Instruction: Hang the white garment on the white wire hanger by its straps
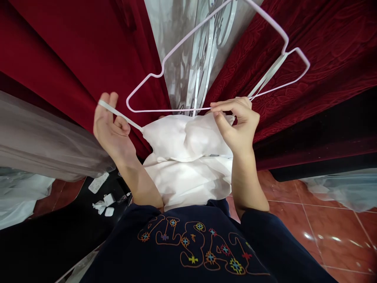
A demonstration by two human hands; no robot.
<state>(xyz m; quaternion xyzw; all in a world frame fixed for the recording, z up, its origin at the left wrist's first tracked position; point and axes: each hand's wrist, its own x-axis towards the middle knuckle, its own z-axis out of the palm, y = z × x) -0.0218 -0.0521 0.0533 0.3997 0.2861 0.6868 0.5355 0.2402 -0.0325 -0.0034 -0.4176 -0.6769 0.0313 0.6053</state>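
A pale pink clothes hanger (182, 42) hangs tilted in front of me. My right hand (238, 118) pinches its lower bar between thumb and fingers. Below it drapes a white strappy garment (188, 137), its cloth bunched and folded. One shoulder strap (269, 74) is looped over the hanger's right notch and runs down behind my right hand. The other strap (125, 118) is pulled taut to the left, where my left hand (113, 125) holds it across its curled fingers, apart from the hanger's left end. The left notch carries no strap.
Red curtains (88, 47) flank a sheer grey curtain (173, 23) with a white metal scrollwork frame (206, 59). At lower left, a black tabletop (85, 212) bears a phone (98, 182), a white charger (108, 199) and an earbud case (109, 212). Red tiles (324, 220) cover the floor.
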